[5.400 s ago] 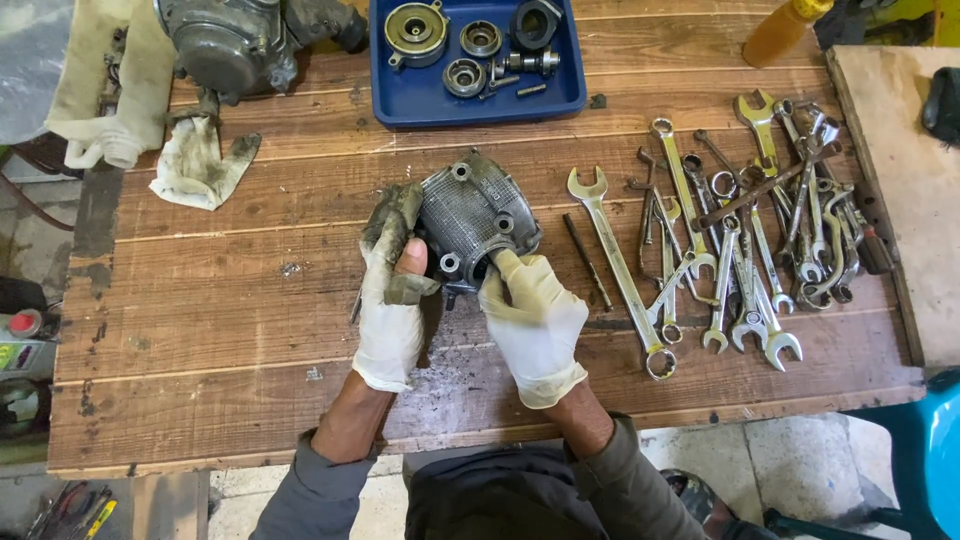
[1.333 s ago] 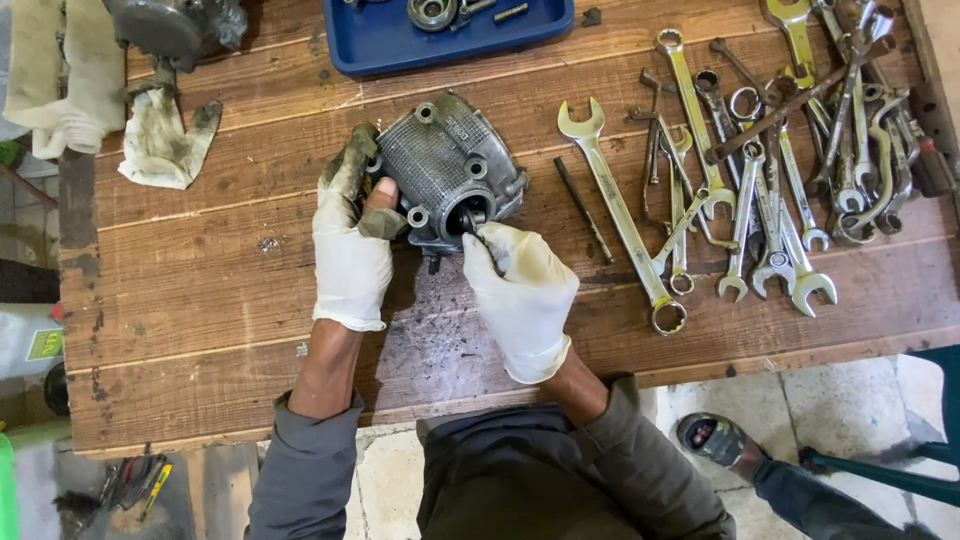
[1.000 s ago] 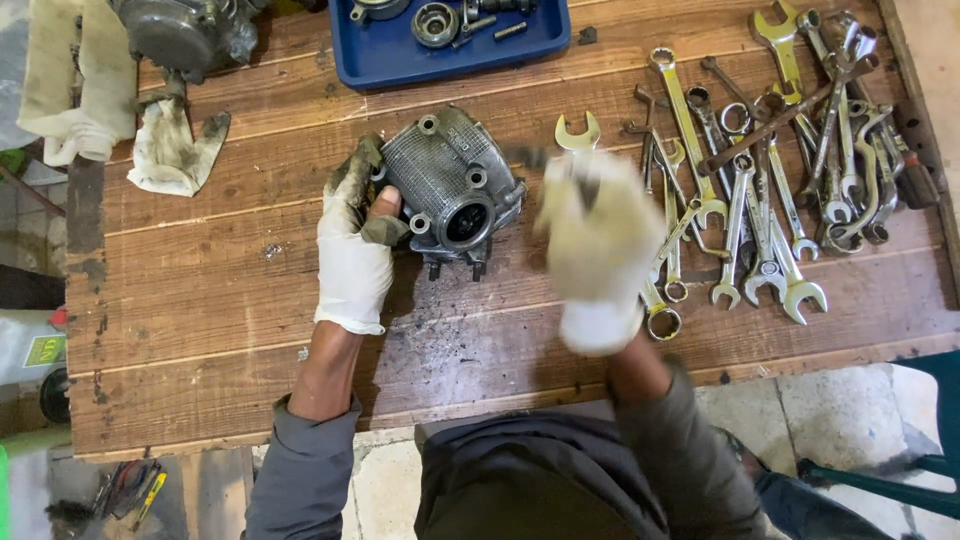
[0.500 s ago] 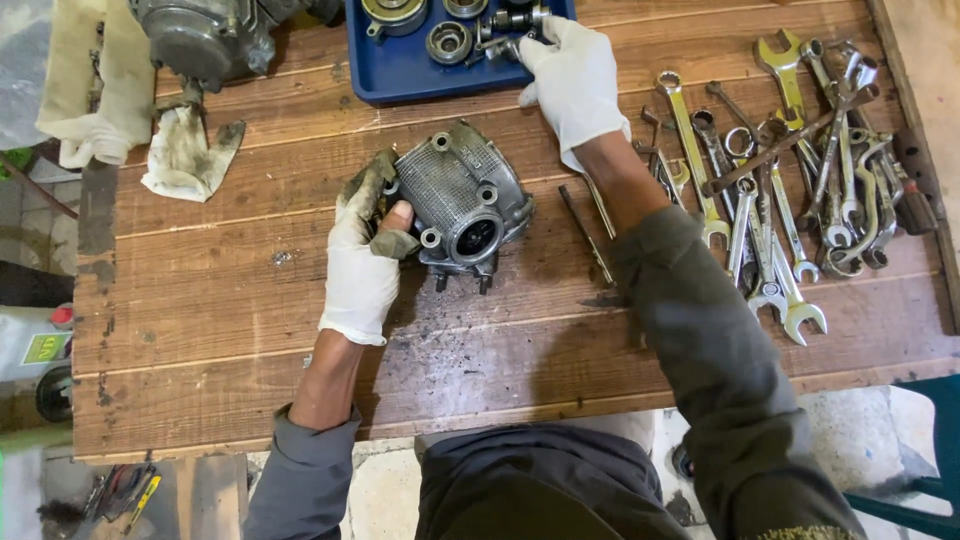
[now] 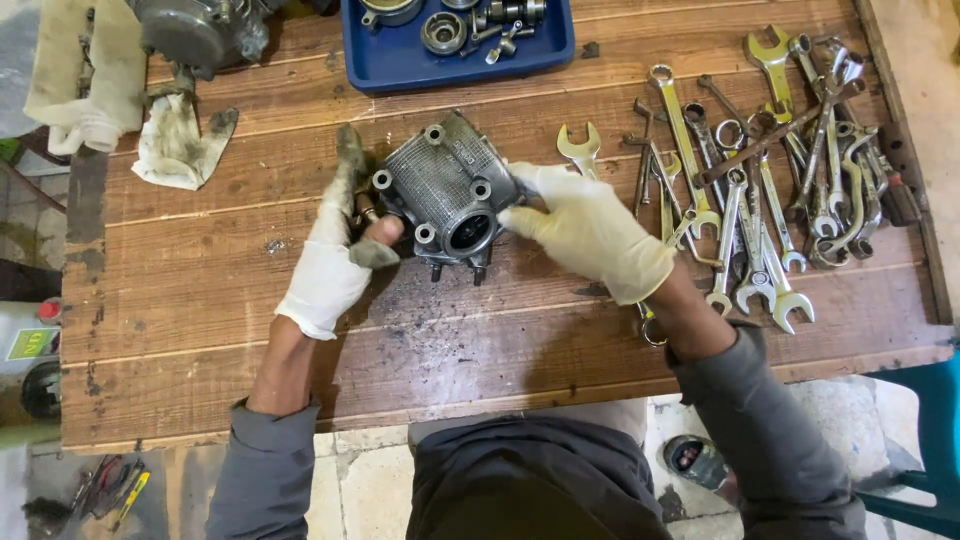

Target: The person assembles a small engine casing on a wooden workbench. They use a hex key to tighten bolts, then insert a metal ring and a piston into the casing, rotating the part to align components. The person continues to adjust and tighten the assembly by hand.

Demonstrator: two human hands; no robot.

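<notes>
Grey finned engine cover (image 5: 447, 190) resting mid wooden surface (image 5: 200, 300), below blue parts tray (image 5: 400, 70). Left hand (image 5: 335, 262), gloved, fingers clamped on cover's left edge. Right hand (image 5: 590, 230), gloved, fingers closed against its right side. Spread of wrenches (image 5: 760, 170) just right; dirty rag (image 5: 180, 145) well left.

Both hands, left hand (image 5: 335, 268) and right hand (image 5: 592, 232), wear grimy white gloves; grey sleeves pushed up.

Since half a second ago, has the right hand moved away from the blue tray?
Yes. The right hand has come back from the blue tray toward the person and now rests on the right side of the metal engine part, beside the wrenches.
</notes>
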